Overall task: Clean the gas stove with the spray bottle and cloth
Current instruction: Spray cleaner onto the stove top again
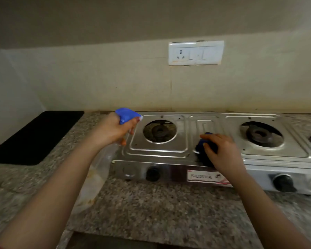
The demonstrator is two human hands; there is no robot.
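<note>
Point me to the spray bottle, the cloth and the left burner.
spray bottle (127, 115): head view, on its blue trigger head.
cloth (198, 147): head view, on its exposed dark blue edge.
left burner (159, 131): head view, on its dark centre ring.

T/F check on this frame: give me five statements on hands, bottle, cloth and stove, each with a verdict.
1. A black mat lies on the counter, left of the stove. True.
2. The left hand grips the spray bottle just below its blue head. True.
3. The cloth lies on the counter in front of the stove. False: the right hand holds it on the stove top, between the two burners.
4. A pot sits on the right burner. False: nothing stands on it.
5. The stove front carries two black knobs. True.
</note>
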